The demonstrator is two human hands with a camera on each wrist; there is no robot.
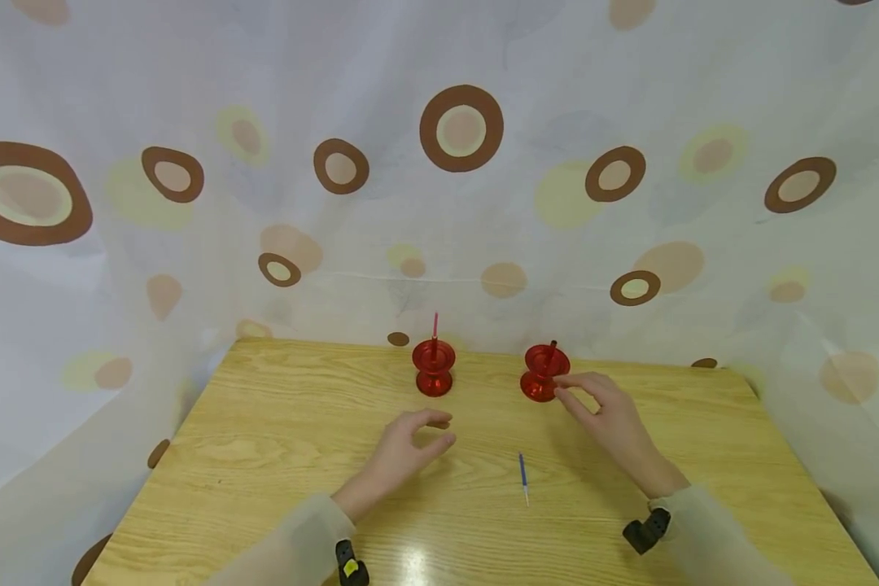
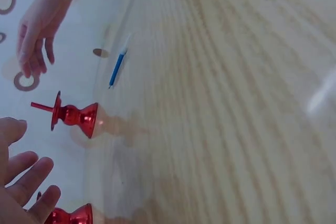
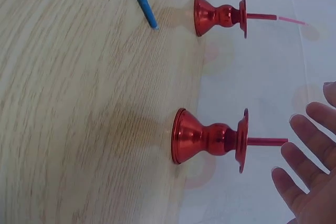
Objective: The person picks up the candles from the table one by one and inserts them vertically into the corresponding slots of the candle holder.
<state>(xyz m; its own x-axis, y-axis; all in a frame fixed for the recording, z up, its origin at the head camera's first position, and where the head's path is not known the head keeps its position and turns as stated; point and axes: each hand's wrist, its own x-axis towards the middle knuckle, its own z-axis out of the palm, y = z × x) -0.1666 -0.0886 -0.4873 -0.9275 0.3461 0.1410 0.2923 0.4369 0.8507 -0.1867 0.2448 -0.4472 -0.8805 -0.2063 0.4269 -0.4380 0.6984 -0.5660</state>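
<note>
Two shiny red metal candle holders stand upright at the back of the table. From the tube of the left candle holder [image 1: 434,381] rises a thin pink candle [image 1: 435,324]. The right candle holder [image 3: 216,139] has a bare tube with a dark top. My right hand [image 1: 615,419] hovers beside that right holder, fingers loosely spread and holding nothing. In front of the left holder, my left hand [image 1: 403,449] is held over the table with relaxed, parted fingers, also holding nothing. Between the hands a thin blue candle [image 1: 523,474] with a white end lies on the wood.
The light wooden table [image 1: 264,439] meets a pale patterned cloth [image 1: 381,203] hanging behind it and at both sides. A dark wrist strap sits on each sleeve.
</note>
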